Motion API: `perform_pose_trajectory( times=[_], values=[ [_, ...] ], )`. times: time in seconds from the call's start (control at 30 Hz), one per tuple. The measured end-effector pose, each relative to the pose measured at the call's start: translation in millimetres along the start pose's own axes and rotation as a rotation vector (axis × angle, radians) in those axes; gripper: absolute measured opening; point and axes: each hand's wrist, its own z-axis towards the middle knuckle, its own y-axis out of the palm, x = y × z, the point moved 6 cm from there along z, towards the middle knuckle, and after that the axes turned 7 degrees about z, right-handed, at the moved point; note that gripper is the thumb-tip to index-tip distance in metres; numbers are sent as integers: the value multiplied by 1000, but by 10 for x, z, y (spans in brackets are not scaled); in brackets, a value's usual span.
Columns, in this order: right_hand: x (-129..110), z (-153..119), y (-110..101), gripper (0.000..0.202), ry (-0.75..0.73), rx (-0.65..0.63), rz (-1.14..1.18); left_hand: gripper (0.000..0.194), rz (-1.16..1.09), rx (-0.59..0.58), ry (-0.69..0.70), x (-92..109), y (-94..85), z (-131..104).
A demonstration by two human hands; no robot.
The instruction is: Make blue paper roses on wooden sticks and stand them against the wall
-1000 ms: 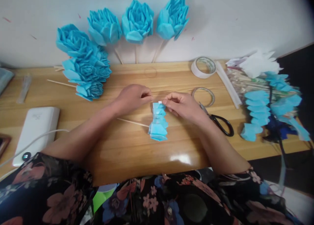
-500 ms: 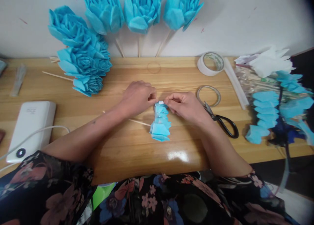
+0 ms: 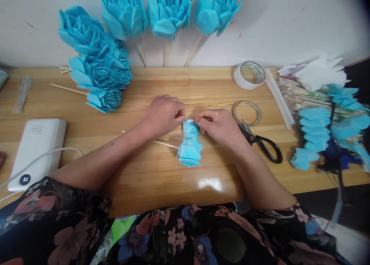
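Observation:
A row of folded light-blue petals (image 3: 190, 143) lies on the wooden table in front of me, with a small white piece (image 3: 190, 120) at its far end. My left hand (image 3: 164, 114) is closed at the far left corner of the row; its fingertips are partly hidden. At the far right corner, my right hand (image 3: 218, 124) pinches the edge between thumb and forefinger. A thin wooden stick (image 3: 164, 144) reaches from under my left forearm to the left side of the petals.
Finished blue flowers (image 3: 100, 70) lie at the left, and others stand against the wall. A white power bank (image 3: 39, 153) is at far left. Right of my hands are scissors (image 3: 261, 143), a narrow tape roll (image 3: 257, 112), a wide tape roll (image 3: 238, 76) and more blue petals (image 3: 315, 130).
Both hands stay at the far end of the petal row with almost no movement. The whole view has shifted very slightly.

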Motion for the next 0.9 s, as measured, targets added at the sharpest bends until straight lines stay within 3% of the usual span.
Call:
perform_pose_trajectory(
  times=[0.2,0.47,0.9],
  values=[
    [-16,-3,10,30,-2,12,-45,29,-29,2,-4,5,-7,3],
    [15,6,3,26,-13,38,-64,21,-66,-9,-10,31,-10,48],
    [13,-6,7,24,-54,73,-121,17,20,-151,-2,54,7,157]
  ],
)
